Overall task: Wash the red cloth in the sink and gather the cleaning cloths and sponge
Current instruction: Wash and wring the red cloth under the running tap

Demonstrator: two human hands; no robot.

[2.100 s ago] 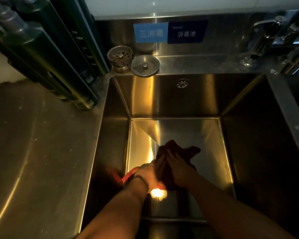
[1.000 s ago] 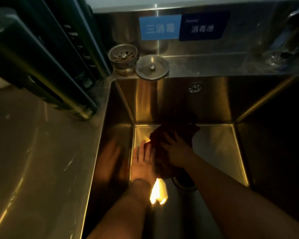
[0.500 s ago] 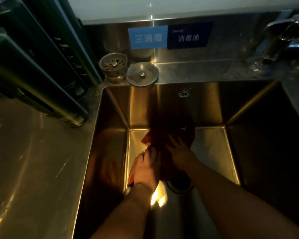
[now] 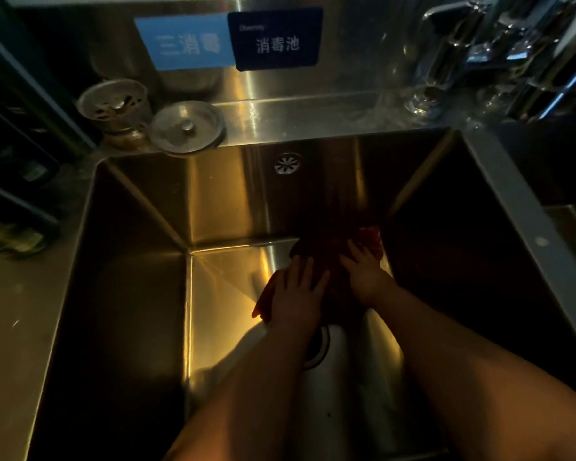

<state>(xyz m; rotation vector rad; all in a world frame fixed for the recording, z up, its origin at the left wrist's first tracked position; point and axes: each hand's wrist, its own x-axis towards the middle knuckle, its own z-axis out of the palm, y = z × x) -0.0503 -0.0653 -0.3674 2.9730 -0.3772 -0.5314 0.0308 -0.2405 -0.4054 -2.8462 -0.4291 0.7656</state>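
The dark red cloth (image 4: 333, 261) lies bunched on the floor of the deep steel sink (image 4: 140, 294), up against the back wall. My left hand (image 4: 296, 297) presses flat on its near left part with fingers spread. My right hand (image 4: 366, 277) presses on its right part, fingers pointing to the back. A corner of the cloth sticks out under my left palm. The drain opening (image 4: 318, 351) shows partly behind my left wrist. No other cloths or sponge are in view.
A strainer basket (image 4: 113, 104) and a round drain plug (image 4: 187, 126) sit on the back ledge at the left. Taps (image 4: 446, 54) stand at the back right. Dark green bottles (image 4: 14, 227) lie on the left counter. Blue signs (image 4: 230, 41) hang on the backsplash.
Both hands have slid the cloth from the middle of the sink floor toward the back wall. The view has shifted left and closer.
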